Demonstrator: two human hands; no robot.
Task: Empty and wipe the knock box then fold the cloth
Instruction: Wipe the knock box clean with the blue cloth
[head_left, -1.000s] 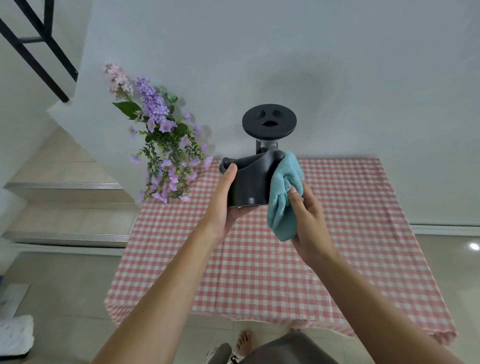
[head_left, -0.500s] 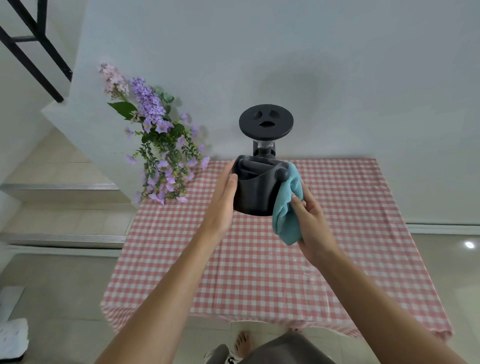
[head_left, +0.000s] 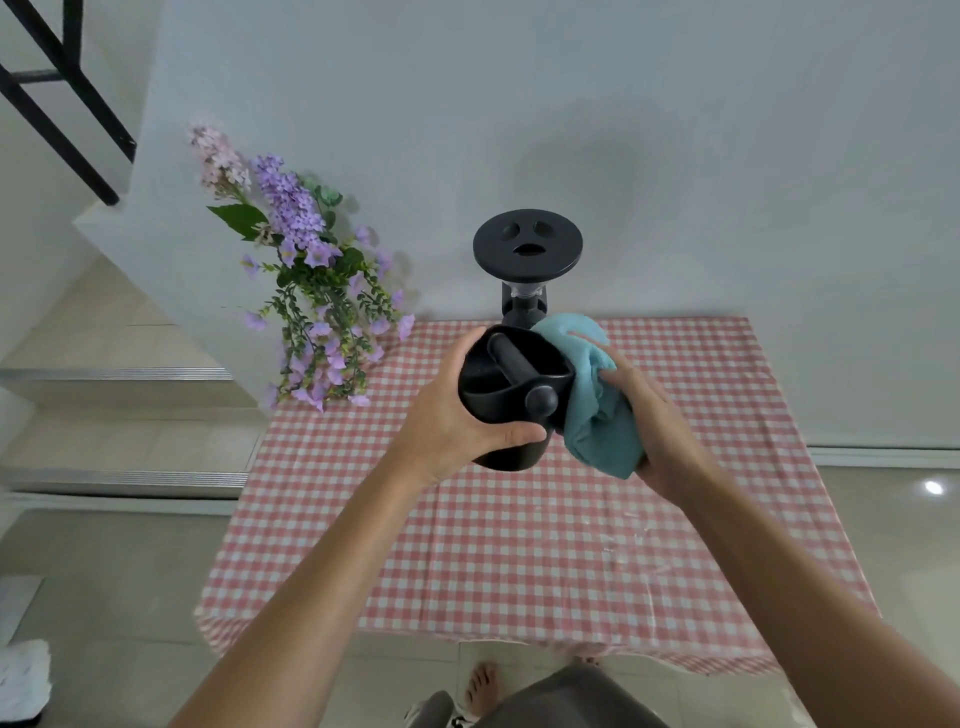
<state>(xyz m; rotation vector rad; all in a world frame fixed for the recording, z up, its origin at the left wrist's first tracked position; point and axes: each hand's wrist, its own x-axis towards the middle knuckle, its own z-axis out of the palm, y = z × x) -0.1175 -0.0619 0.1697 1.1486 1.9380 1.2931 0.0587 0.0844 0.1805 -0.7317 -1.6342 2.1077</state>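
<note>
The black plastic knock box (head_left: 511, 402), a round tub with a thick black bar (head_left: 511, 358) across its open mouth, is held in the air above the far middle of the tabletop (head_left: 519, 545), which is covered in a red-and-white checked cloth. At the far left corner of the tabletop a spray of purple and pink artificial flowers with green leaves (head_left: 311, 291) leans out over the edge, with pale steps (head_left: 119, 374) and a black stair rail (head_left: 57, 88) further left. The left hand (head_left: 457, 421) wraps the box's left side, its grip clamped on the wall, the thumb laid across the front below the bar's round end knob and the fingers curled behind the rim. The box is tilted so its mouth faces up and toward the camera; the inside looks dark and I cannot tell whether anything is in it. Behind it, at the far edge of the tabletop, a black stand topped by a round disc with three holes (head_left: 527, 244) rises against the grey wall. Pressed against the box's right wall is a bunched turquoise microfibre cloth (head_left: 592, 395), reaching from the rim down past the base. The right hand (head_left: 654, 421) has its grip closed on that cloth, fingers spread over it from the right.
</note>
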